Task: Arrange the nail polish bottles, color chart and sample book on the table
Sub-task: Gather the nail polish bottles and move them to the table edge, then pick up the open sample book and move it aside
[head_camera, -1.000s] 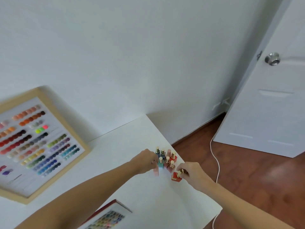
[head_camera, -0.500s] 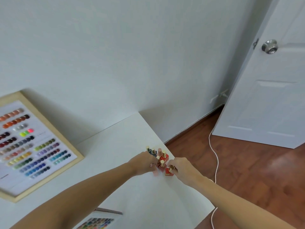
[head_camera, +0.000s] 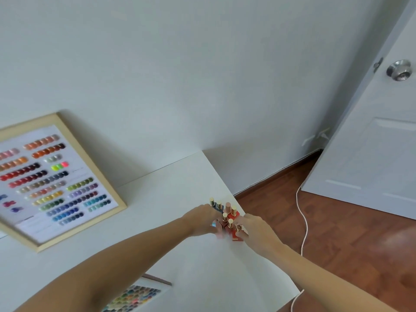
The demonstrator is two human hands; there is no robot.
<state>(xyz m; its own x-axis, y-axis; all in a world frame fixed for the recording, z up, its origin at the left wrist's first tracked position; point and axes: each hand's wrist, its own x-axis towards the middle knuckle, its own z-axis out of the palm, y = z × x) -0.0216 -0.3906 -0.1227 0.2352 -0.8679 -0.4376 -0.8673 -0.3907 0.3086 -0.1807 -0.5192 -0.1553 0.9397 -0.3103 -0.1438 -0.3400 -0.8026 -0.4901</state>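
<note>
Several nail polish bottles (head_camera: 226,216) with gold caps stand in a tight cluster near the right edge of the white table (head_camera: 171,199). My left hand (head_camera: 202,219) grips a bottle on the cluster's left side; its fingers hide most of it. My right hand (head_camera: 253,228) pinches the gold cap of a red bottle (head_camera: 237,236) at the cluster's front right. The framed color chart (head_camera: 56,185) leans against the wall at the left. The sample book (head_camera: 135,298) lies open near the table's front edge, partly hidden by my left forearm.
A white cable (head_camera: 302,221) runs over the wooden floor (head_camera: 337,244) just right of the table and down past its front corner. A white door (head_camera: 378,131) with a metal knob (head_camera: 399,69) stands at the right. The wall is behind the table.
The view shifted slightly. My right hand brought the red bottle in against the cluster. My left hand stays on the cluster's left side.
</note>
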